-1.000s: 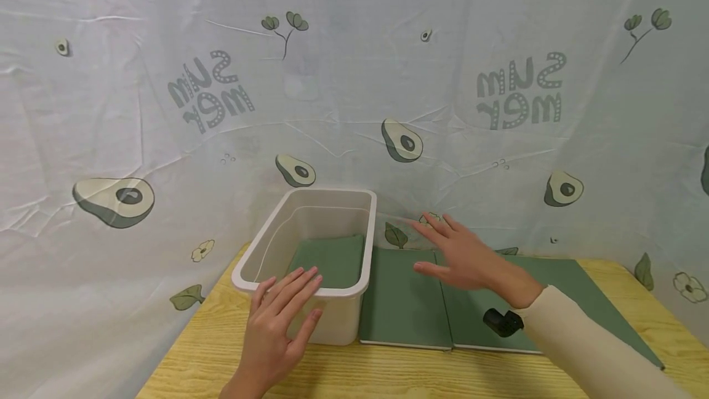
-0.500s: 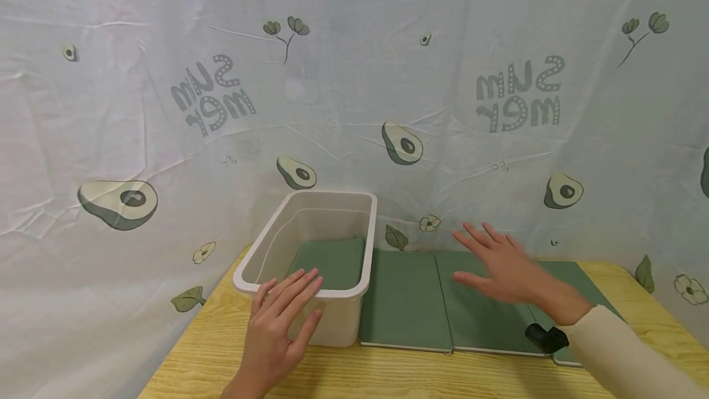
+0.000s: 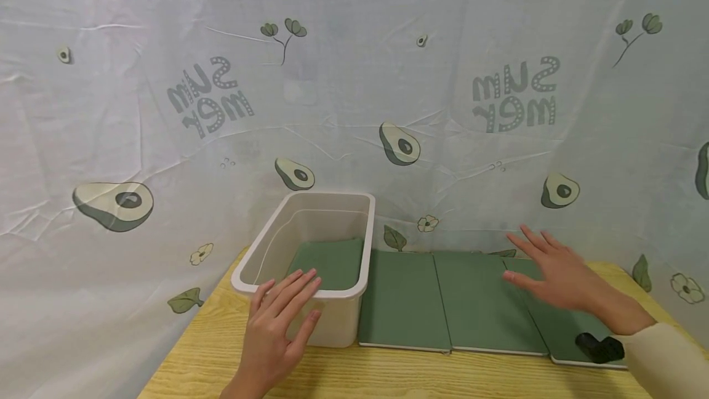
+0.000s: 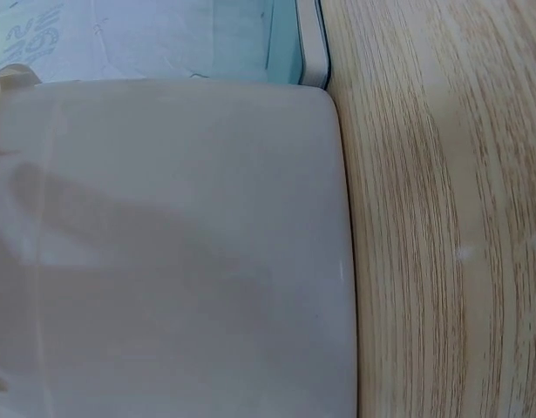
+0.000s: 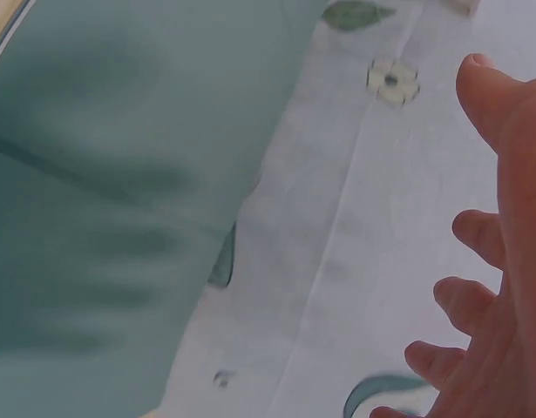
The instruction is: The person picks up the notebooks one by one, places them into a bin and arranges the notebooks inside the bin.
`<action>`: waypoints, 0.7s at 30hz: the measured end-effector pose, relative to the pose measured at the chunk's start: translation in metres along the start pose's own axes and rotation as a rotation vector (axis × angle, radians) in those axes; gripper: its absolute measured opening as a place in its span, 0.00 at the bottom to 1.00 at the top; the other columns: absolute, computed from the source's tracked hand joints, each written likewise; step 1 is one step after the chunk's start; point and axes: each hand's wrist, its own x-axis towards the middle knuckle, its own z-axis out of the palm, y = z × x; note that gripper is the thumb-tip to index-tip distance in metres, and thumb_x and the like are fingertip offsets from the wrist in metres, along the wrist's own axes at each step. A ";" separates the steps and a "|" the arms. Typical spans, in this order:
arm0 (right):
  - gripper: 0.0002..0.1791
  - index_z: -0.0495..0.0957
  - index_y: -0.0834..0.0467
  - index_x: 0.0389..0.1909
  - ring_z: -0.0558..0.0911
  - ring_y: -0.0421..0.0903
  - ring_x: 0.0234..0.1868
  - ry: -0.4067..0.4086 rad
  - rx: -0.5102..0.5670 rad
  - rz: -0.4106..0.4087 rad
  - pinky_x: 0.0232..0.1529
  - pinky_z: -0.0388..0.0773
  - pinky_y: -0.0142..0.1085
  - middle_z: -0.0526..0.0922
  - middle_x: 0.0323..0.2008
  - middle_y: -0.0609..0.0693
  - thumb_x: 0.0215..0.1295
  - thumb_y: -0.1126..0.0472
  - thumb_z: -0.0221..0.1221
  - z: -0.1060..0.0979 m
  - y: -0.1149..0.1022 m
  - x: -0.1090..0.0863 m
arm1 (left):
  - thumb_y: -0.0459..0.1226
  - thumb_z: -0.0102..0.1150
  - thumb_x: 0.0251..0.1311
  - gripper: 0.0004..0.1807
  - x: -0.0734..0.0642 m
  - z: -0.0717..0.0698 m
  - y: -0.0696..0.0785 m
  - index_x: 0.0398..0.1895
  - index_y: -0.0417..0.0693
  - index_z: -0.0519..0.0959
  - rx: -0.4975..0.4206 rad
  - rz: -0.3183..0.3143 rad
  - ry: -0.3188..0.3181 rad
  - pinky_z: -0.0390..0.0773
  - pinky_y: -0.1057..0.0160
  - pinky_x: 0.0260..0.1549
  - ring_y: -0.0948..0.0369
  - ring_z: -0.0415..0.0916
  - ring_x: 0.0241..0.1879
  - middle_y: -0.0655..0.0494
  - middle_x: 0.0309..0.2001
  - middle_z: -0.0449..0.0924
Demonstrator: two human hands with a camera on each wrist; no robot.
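Note:
The left hand [image 3: 277,325] has its fingers extended over the front rim of a white plastic bin [image 3: 332,322]; whether it touches is unclear. A flat green item [image 3: 332,260] lies inside the bin. To the right, three green-covered books with pale edges lie side by side: a left book [image 3: 404,300], a middle book [image 3: 482,306] and a right book [image 3: 565,331]. Above the right book is the right hand [image 3: 562,276], fingers spread, holding nothing. In the right wrist view its thumb [image 5: 490,100] and fingers are apart from the green covers [image 5: 137,174].
All this stands on a wood-grain table [image 3: 354,374]. A pale curtain [image 3: 343,97] with avocado prints hangs right behind the bin and the books. A small black device [image 3: 599,348] sits under the right wrist.
The right hand has moved to the right, from above the left and middle books to above the right one. The left hand, bin and books stay in place.

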 end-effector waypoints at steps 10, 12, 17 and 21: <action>0.51 0.52 0.60 0.85 0.54 0.87 0.75 0.010 -0.039 0.068 0.61 0.56 0.83 0.52 0.82 0.74 0.74 0.35 0.60 -0.008 0.045 -0.021 | 0.52 0.53 0.80 0.24 0.001 0.000 -0.001 0.64 0.49 0.85 -0.012 0.005 0.004 0.51 0.61 0.80 0.52 0.80 0.65 0.51 0.63 0.87; 0.51 0.52 0.62 0.85 0.55 0.88 0.73 0.019 -0.055 0.073 0.60 0.57 0.83 0.53 0.81 0.75 0.75 0.36 0.60 -0.010 0.052 -0.025 | 0.53 0.53 0.80 0.24 0.001 0.001 -0.001 0.63 0.49 0.85 -0.013 0.008 0.007 0.51 0.61 0.80 0.52 0.80 0.65 0.50 0.63 0.87; 0.52 0.48 0.64 0.85 0.55 0.91 0.71 0.019 -0.067 0.104 0.57 0.56 0.86 0.50 0.80 0.78 0.76 0.36 0.58 -0.014 0.067 -0.032 | 0.53 0.53 0.80 0.24 0.001 0.002 -0.002 0.63 0.48 0.85 -0.012 0.011 0.011 0.51 0.61 0.79 0.52 0.80 0.65 0.51 0.63 0.87; 0.54 0.45 0.64 0.85 0.52 0.93 0.70 0.010 -0.070 0.129 0.57 0.53 0.86 0.46 0.80 0.79 0.76 0.35 0.57 -0.016 0.073 -0.033 | 0.53 0.53 0.80 0.24 0.000 0.002 -0.002 0.63 0.49 0.85 -0.005 0.008 0.011 0.51 0.61 0.79 0.52 0.81 0.64 0.51 0.63 0.87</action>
